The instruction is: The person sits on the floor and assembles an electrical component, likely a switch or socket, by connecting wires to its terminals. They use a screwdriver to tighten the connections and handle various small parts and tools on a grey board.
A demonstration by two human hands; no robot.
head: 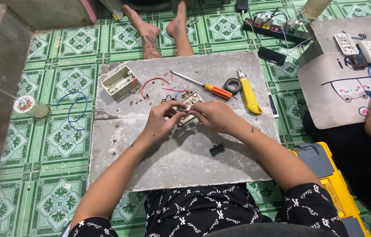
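My left hand (158,120) and right hand (212,115) are both closed in a narrow pinch on the switch plate (186,104), which lies back-up near the middle of the grey slab (181,162) that serves me as a desk on the green tiled floor (62,136). Fingertips meet over short blue wire ends at the plate's near edge.

I judge the plate light, stiff plastic with small metal terminals, so I would hold it by its edges and keep off the contacts; the wire ends are thin and springy and would slip from a loose grip.

Just beyond it lie a red wire (150,83) in a loop, scattered screws and offcuts, and an open cream wall box (119,82) to the left. To the right sit a screwdriver (203,86) with an orange and yellow handle, a roll of black tape (233,84) and a yellow utility knife (250,97). A small black part (216,150) rests nearer me.

Off the slab, a blue wire coil (75,109) and a round tin (30,106) with a red and white label lie left. A black power strip (275,29) is far right, above a grey board with a cartoon cat drawing (347,90). A yellow toolbox (332,180) sits by my right knee. Another person's bare feet (159,26) are opposite.
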